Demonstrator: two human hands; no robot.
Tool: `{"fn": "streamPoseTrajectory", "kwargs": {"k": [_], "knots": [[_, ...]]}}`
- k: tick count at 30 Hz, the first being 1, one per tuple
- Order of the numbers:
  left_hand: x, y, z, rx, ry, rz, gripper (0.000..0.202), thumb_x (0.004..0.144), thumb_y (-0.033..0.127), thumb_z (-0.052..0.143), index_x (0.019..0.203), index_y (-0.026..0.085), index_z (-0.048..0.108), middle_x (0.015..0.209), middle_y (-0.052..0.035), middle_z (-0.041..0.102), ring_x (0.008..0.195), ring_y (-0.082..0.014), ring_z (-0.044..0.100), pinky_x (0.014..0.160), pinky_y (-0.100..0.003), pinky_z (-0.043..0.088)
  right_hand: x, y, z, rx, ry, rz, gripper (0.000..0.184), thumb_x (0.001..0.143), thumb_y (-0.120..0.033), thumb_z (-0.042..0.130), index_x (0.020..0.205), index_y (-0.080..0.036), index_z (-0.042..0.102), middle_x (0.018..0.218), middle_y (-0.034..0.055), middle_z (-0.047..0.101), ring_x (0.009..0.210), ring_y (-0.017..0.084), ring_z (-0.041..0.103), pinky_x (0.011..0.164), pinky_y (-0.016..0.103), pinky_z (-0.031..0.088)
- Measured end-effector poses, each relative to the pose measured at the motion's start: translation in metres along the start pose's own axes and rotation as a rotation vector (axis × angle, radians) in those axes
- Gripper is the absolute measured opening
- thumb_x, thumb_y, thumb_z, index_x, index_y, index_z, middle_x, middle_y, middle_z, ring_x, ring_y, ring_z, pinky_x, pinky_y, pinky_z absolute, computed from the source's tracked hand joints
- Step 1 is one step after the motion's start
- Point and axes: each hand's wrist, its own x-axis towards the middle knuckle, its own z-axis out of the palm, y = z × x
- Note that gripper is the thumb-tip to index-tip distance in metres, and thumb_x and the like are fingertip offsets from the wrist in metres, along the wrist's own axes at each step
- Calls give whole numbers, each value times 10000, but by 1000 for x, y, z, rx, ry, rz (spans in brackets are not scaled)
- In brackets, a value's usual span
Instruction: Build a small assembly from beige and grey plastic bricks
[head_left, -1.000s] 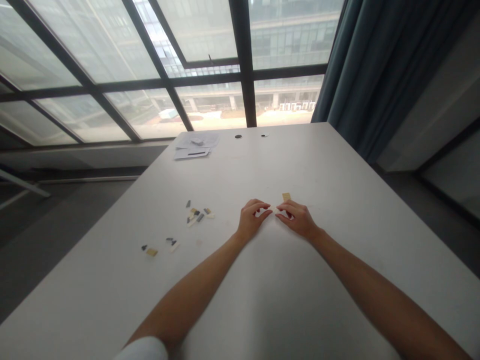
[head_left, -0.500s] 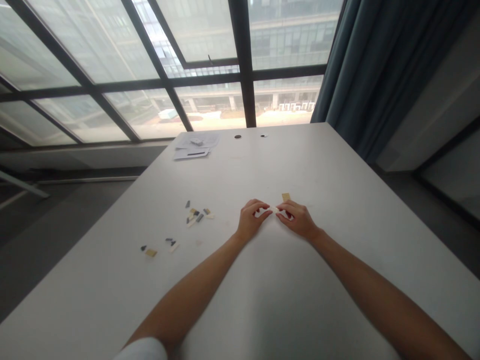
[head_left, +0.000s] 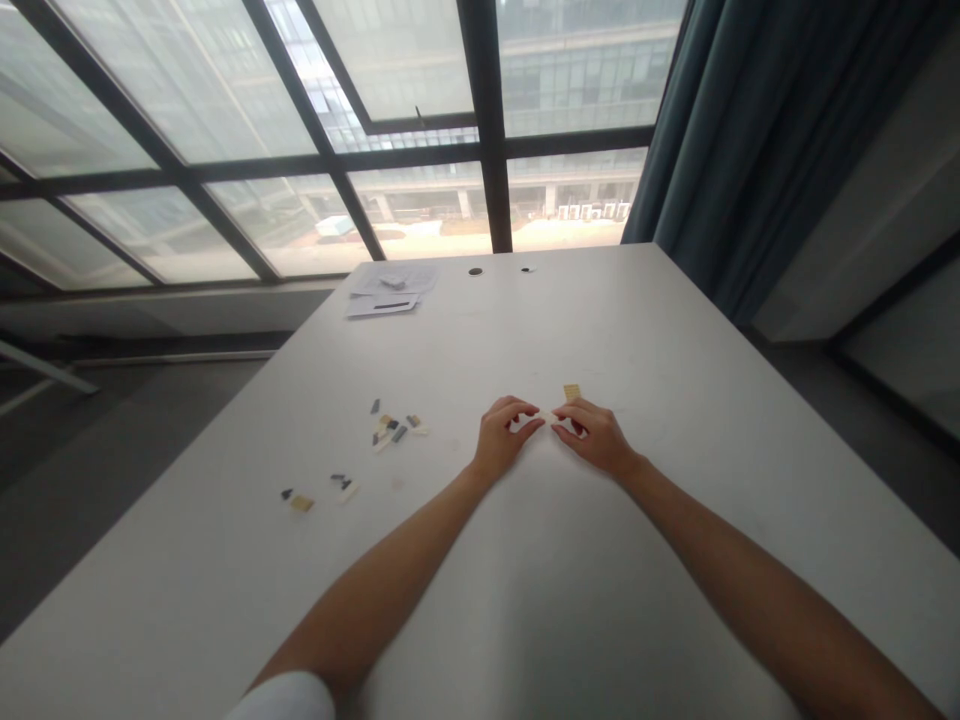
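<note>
A small cream-white piece, perhaps a building-brick part [head_left: 548, 418], is pinched between my two hands over the middle of the table. My left hand [head_left: 504, 436] grips its left end with thumb and fingers. At its right end, my right hand [head_left: 592, 432] holds it the same way. The fingertips cover much of the piece, so its exact shape is hidden. Just beyond the right hand's fingers lies a tan studded plate [head_left: 571, 391], flat on the table.
Left of my hands lies a cluster of grey, tan and cream pieces [head_left: 400, 434]. Nearer me are a tan piece [head_left: 301, 503] and a few dark and cream ones [head_left: 345, 486]. Papers [head_left: 381, 304] lie at the far left of the white table [head_left: 525, 340], before the window.
Both hands keep their grip on the cream piece in nearly the same place. The view has tilted very slightly; the pieces on the table lie as before.
</note>
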Motion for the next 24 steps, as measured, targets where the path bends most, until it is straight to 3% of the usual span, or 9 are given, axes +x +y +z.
{"fn": "streamPoseTrajectory", "kwargs": {"k": [24], "knots": [[1,-1,-1,-8,-15,0,194,850,362,747,972,211,745,861,-44,684,711,-137,538,619,-263,454,-2,3,2,-2,-11,18,97,937,-254,616,1005,-208,666,886,37,680,593,107,495,599,252,448]]}}
